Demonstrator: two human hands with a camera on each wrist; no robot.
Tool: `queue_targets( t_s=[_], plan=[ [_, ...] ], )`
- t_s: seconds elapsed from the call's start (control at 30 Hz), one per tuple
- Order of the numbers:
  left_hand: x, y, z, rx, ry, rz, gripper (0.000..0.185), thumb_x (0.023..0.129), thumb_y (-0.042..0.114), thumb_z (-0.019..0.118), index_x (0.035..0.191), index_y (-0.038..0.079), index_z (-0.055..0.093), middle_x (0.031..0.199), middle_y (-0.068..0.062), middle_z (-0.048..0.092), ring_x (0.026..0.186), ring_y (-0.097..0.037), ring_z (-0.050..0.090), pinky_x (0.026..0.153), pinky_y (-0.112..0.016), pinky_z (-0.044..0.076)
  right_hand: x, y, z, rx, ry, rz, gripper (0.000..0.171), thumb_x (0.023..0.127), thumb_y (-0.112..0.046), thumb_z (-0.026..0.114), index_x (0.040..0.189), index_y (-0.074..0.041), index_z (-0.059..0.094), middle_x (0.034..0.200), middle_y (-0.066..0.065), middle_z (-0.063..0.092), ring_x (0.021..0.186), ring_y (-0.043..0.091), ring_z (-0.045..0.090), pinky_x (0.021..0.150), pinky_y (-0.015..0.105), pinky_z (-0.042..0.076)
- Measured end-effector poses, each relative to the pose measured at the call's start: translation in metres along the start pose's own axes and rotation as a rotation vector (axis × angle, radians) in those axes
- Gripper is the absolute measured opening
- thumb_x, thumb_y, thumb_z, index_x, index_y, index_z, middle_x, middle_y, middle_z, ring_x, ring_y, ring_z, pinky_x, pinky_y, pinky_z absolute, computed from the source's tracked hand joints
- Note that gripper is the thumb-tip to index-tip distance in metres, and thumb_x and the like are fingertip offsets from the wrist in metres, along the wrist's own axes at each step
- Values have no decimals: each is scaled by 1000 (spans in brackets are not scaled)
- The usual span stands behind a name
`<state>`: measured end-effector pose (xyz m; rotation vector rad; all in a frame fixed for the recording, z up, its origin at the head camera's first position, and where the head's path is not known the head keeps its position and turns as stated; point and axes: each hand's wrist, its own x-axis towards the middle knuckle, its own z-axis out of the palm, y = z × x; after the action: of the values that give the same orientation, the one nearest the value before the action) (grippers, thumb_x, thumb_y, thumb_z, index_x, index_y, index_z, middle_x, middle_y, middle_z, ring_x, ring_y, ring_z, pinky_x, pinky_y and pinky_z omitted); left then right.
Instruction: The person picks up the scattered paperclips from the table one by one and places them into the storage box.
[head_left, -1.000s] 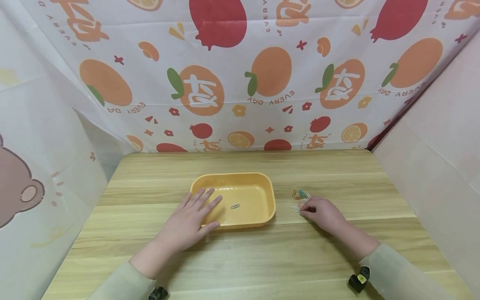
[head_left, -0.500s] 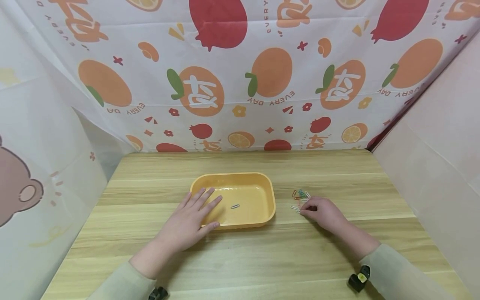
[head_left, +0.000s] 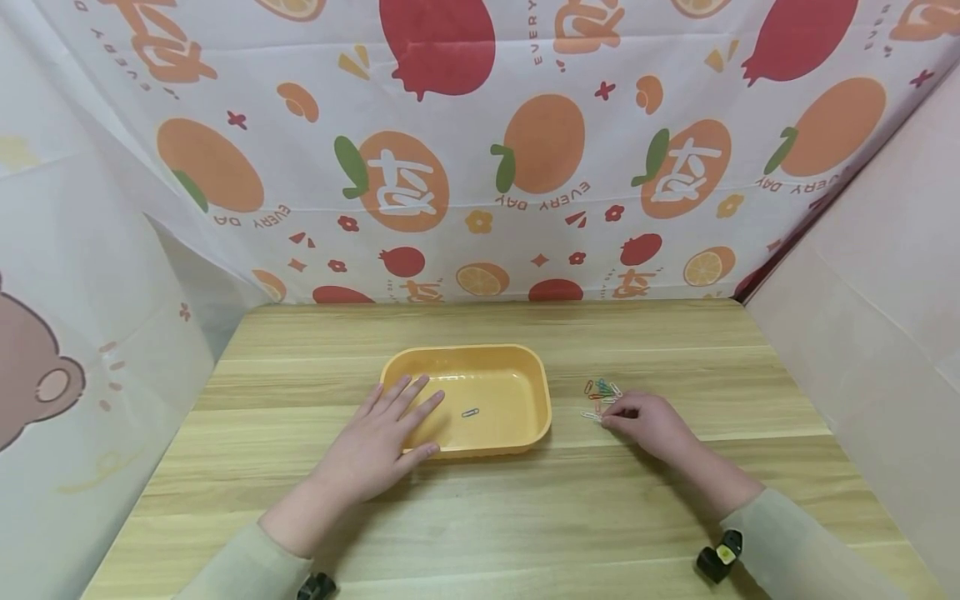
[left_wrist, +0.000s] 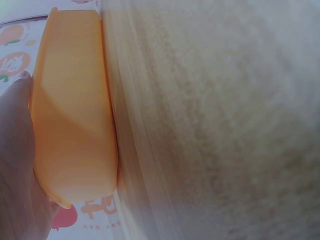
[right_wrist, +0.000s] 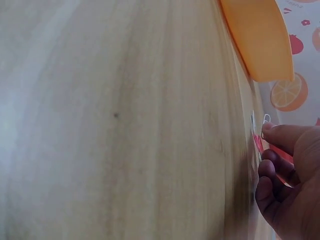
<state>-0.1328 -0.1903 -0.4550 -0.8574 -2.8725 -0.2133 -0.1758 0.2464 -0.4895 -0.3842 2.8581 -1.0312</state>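
Note:
A yellow rectangular tray stands on the wooden table, with one small paper clip lying on its floor. My left hand rests with spread, straight fingers over the tray's near left corner. In the left wrist view that hand lies along the rim of the tray. To the right of the tray, my right hand is at the near side of a small pile of coloured paper clips. Its thumb and forefinger pinch a white paper clip, whose loop sticks out past the fingertips.
The wooden table ends at the back against a fruit-printed curtain. Pale sheets border the left and right sides. A small black device is strapped at the right sleeve.
The right fingertips have shifted very slightly up at the near edge of the pile, and the white clip there has come up with them. The left hand and tray stay put.

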Motion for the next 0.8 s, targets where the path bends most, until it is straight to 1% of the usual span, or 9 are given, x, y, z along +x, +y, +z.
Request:
queue_targets(
  t_s=[0.1,0.2,0.33,0.43,0.57,0.67,0.8],
  plan=[
    [0,0,0,0,5,2,69,99,63,42,158,29,28,164,-5,23,150,-31,19,120,-57,15,0,1,-2,35,2,28,5,88,-26,77,89,-21,78,90,-7,68,85,14,61,78,36,51],
    [0,1,1,-1,7,2,69,99,62,42,158,29,28,164,-5,23,150,-31,19,120,-56,15,1,0,-4,76,0,58,5,88,-25,77,92,-21,78,92,-5,68,84,15,60,74,33,51],
    [-1,1,1,1,4,1,69,99,62,42,158,29,28,164,-5,23,150,-31,19,120,-57,15,2,-1,-8,133,-6,93,8,90,-23,75,95,-17,78,90,-1,66,78,17,57,63,30,51],
    [-1,1,1,1,3,0,69,99,62,42,158,29,28,164,-5,23,150,-32,19,119,-57,16,3,-2,-10,162,-2,115,10,91,-24,73,94,-16,78,86,2,65,71,19,55,55,29,50],
    [-1,1,0,1,-1,-1,70,99,63,42,158,29,28,164,-6,23,150,-32,19,119,-58,15,7,-4,-11,171,10,114,13,91,-28,73,94,-16,78,86,2,66,72,19,54,57,29,48],
    [-1,2,0,6,-3,-3,69,99,63,41,158,30,27,164,-5,23,150,-32,19,119,-57,15,10,-6,-13,179,18,105,16,91,-31,74,95,-16,78,92,0,68,79,19,55,64,30,48],
    [-1,2,0,7,-6,-6,70,98,63,41,158,29,29,164,-5,23,150,-32,19,119,-58,17,13,-11,-14,185,23,120,20,91,-35,73,100,-18,78,101,0,70,85,19,57,68,32,50]
  ],
)
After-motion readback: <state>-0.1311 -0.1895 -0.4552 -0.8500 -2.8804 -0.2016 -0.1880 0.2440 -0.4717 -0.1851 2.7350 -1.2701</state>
